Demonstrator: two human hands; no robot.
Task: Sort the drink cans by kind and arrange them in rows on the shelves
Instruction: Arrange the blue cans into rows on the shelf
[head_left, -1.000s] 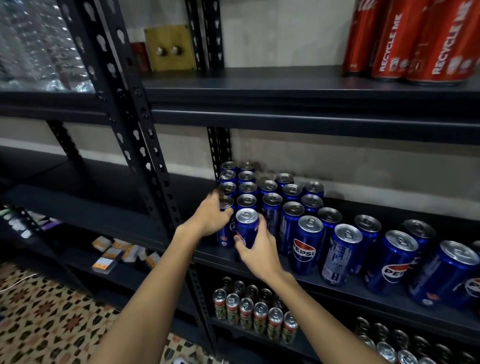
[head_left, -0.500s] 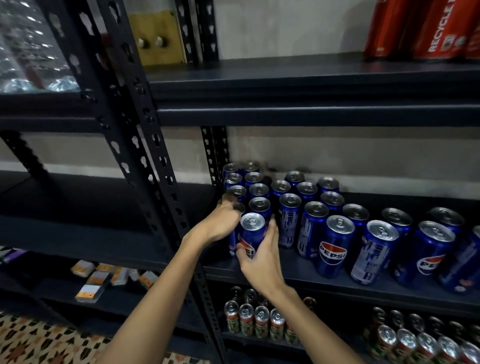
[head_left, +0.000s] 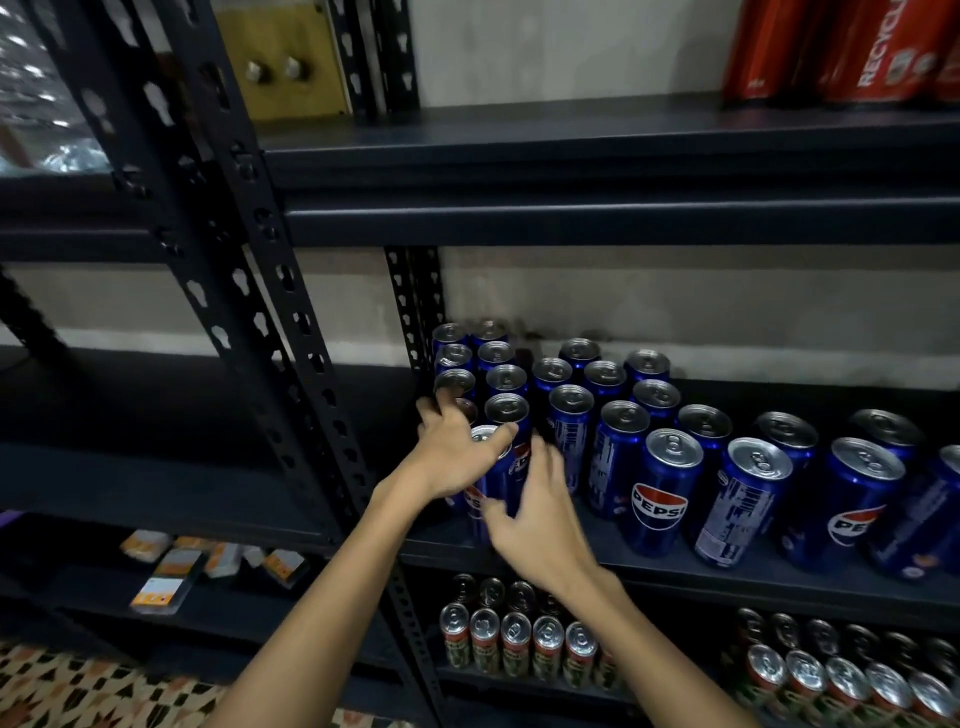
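Gripping the front blue Pepsi can (head_left: 496, 475) at the left end of the middle shelf (head_left: 675, 574), your left hand (head_left: 449, 454) has its thumb across the can's top rim and its fingers reaching over the cans behind. Your right hand (head_left: 535, 519) is just beside the same can on its right, fingers spread and relaxed; it is blurred, so you cannot tell whether it touches. More blue cans (head_left: 660, 493) stand in slanted rows to the right. Red cans (head_left: 852, 49) stand on the upper shelf (head_left: 571, 140), and green-red cans (head_left: 514, 647) below.
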